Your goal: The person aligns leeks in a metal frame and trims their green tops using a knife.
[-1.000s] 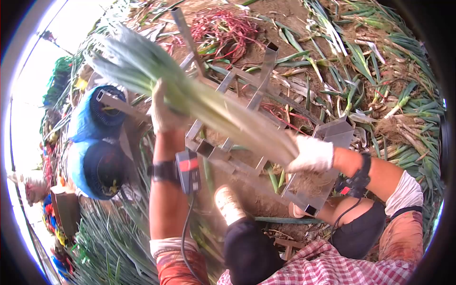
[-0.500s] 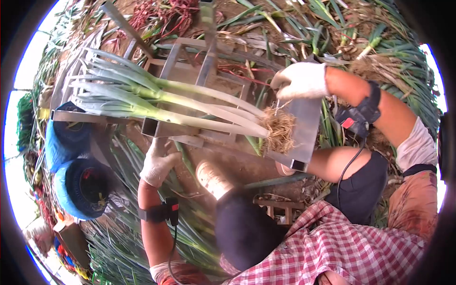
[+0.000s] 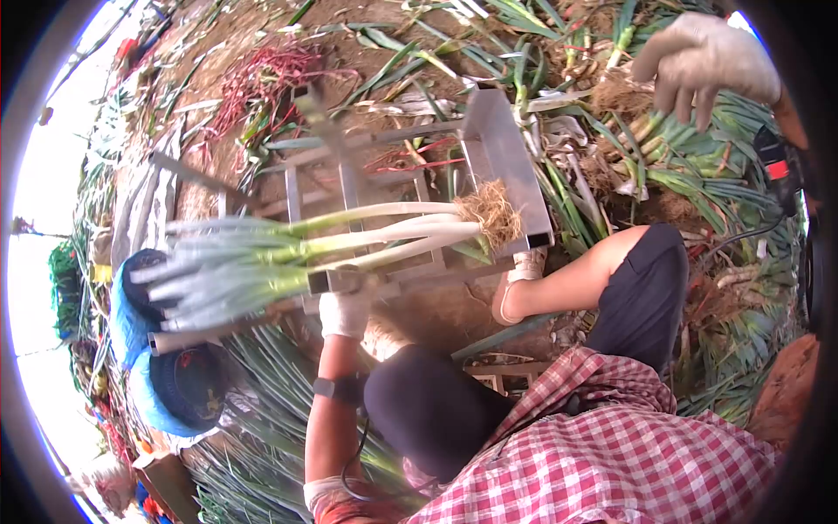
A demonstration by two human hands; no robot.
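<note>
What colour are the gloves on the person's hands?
White, on both the left hand and the right hand; clearest in the head view.

A single head-worn camera looks steeply down over the person's own lap and knees — a fisheye view with dark, curved edges. It sits close above the metal rack (image 3: 410, 210) and the ground around it — no second view shares the scene.

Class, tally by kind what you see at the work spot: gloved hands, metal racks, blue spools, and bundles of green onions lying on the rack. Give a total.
Gloved hands: 2, left hand and right hand
Metal rack: 1
Blue spools: 2, upper spool and lower spool
Onion bundle on the rack: 1
Total: 6
</note>
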